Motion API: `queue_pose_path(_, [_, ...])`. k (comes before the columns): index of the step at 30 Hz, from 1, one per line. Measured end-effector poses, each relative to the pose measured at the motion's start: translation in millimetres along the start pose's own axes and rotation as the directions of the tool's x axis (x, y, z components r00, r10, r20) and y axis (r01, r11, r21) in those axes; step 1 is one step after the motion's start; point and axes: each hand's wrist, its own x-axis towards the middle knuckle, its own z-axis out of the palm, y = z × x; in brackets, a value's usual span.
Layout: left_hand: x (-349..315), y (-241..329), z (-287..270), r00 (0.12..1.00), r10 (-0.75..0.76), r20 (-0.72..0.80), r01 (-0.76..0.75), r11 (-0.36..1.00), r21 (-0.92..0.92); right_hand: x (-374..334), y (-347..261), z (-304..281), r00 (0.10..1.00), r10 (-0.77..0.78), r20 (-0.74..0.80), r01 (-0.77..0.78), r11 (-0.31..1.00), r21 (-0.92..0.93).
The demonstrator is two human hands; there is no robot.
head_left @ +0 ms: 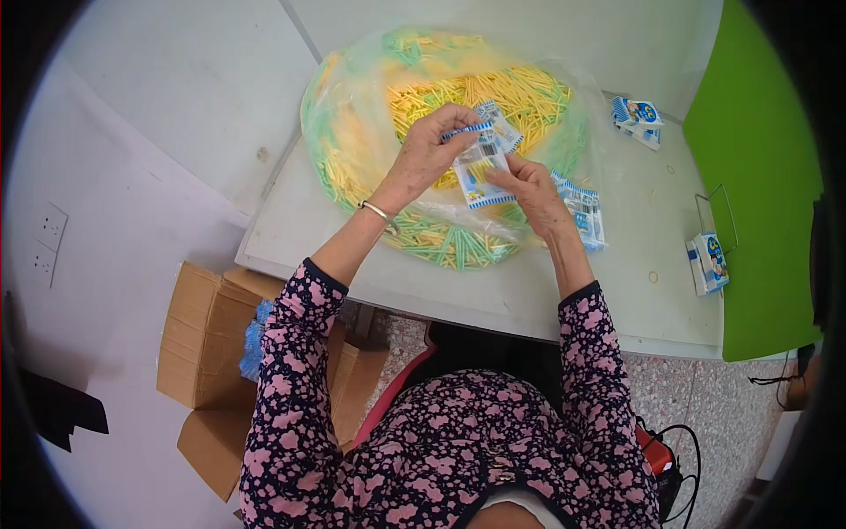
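Observation:
My left hand, with a silver bangle at its wrist, pinches the top edge of a small clear packet with blue-and-white striped ends. Yellowish sticks show inside it. On the packet's lower right side, the thumb and fingers of my right hand are closed. Below both hands spreads a large clear plastic bag full of thin yellow and green sticks. Just behind the held packet, another striped packet lies over the sticks. More flat packets lie beside my right wrist, partly covered by it.
Blue-and-white packets sit at the table's far right, and another small stack rests near the green panel. Rubber bands lie on the white table. An open cardboard box stands below on the left, blue plastic inside.

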Motion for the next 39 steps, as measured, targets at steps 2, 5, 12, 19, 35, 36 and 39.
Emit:
queue_pose_path(2, [0.7, 0.2, 1.8, 0.998, 0.059, 0.013, -0.058, 0.993, -0.099, -0.8, 2.1, -5.3, 0.994, 0.091, 0.063, -0.089, 0.996, -0.03])
queue_pose_path(5, [7.7, -1.7, -19.9, 0.986, -0.14, 0.088, 0.154, 0.972, -0.177, 4.0, 3.7, -21.3, 0.999, -0.048, -0.01, 0.048, 0.999, -0.015])
queue_pose_path(12, [-3.6, -43.6, -21.2, 0.961, 0.078, 0.266, -0.276, 0.378, 0.884, -5.2, -1.2, -31.0, 0.993, -0.068, -0.098, 0.073, 0.996, 0.045])
queue_pose_path(19, [12.9, -49.1, -2.7, 0.963, -0.052, 0.264, -0.248, 0.218, 0.944, -10.1, 3.1, -28.8, 0.998, -0.015, -0.067, 0.02, 0.997, 0.069])
queue_pose_path(35, [13.8, -66.5, 11.9, 0.894, -0.019, 0.447, -0.448, -0.001, 0.894, -18.0, 0.1, -27.6, 0.999, -0.003, -0.049, 0.008, 0.996, 0.094])
queue_pose_path(36, [19.4, -60.3, 13.2, 0.888, -0.01, 0.459, -0.459, -0.001, 0.888, -19.2, -0.5, -32.2, 0.998, -0.01, -0.062, 0.016, 0.996, 0.09])
queue_pose_path(39, [22.7, -45.5, 3.2, 0.903, -0.266, 0.338, -0.311, 0.14, 0.94, -22.3, 2.0, -37.7, 0.997, 0.015, -0.077, -0.01, 0.998, 0.06])
